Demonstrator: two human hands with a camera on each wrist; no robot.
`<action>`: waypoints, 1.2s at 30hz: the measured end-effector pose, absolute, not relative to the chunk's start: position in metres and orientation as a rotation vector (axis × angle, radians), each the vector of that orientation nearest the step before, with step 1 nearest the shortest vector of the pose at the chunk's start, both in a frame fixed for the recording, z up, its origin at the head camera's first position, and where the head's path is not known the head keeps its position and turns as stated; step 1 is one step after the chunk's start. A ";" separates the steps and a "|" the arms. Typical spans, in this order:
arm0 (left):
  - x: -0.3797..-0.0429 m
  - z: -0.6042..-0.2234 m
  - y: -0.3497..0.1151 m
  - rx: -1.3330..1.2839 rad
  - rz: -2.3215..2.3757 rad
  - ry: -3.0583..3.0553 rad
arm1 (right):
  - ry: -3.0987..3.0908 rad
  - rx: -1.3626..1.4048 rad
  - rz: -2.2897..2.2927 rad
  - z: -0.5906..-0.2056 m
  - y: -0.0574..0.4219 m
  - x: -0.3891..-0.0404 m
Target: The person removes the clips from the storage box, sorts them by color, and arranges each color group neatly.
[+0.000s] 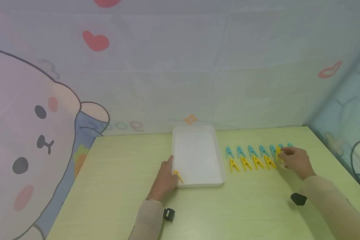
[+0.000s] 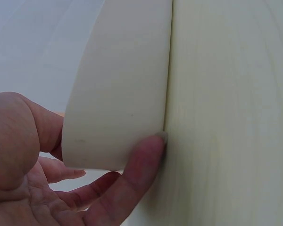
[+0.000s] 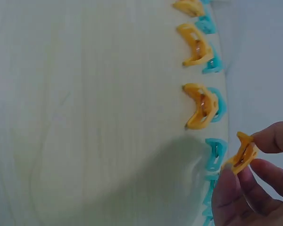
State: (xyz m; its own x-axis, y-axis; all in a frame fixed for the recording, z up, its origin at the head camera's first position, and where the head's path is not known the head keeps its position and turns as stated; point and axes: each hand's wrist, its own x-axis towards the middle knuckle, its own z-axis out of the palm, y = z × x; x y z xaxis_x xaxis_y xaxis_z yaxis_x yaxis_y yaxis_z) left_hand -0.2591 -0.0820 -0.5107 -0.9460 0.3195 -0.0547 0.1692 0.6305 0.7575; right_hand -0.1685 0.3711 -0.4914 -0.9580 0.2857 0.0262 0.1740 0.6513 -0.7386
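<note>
My left hand [image 1: 164, 180] grips the near left corner of a white tray [image 1: 198, 153]. In the left wrist view, the tray's wall [image 2: 118, 89] is between the thumb side and the fingers. One yellow clothespin [image 1: 178, 176] lies inside the tray beside that hand. At the right, my right hand [image 1: 297, 162] pinches another yellow clothespin [image 3: 245, 153] between thumb and fingertips, lifted above the row of blue clothespins [image 1: 252, 151]. Closer to me runs a row of several yellow clothespins [image 1: 246, 163] on the table.
The pale wooden table [image 1: 123, 160] backs onto a printed cloth [image 1: 156, 66] with hearts and a cartoon animal. The tray's far end stands near that cloth. A black band piece [image 1: 169, 214] is on the left wrist and another [image 1: 298, 199] near the right.
</note>
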 end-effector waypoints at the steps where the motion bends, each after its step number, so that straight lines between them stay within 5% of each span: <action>1: -0.259 -0.511 -0.082 0.402 1.208 2.668 | -2.758 -0.410 1.081 -0.493 0.371 -0.169; 36: -0.262 -0.513 -0.081 0.391 1.186 2.659 | -2.970 -0.450 0.750 -0.496 0.362 -0.169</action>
State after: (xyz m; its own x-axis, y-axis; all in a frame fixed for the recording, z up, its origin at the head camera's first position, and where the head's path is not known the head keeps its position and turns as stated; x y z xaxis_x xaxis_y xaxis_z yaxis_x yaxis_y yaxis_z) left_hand -0.2622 -0.0808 -0.5131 -0.9442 0.3204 -0.0769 0.1568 0.6421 0.7504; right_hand -0.1689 0.3622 -0.4960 -0.9567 0.2899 -0.0271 0.2680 0.8403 -0.4713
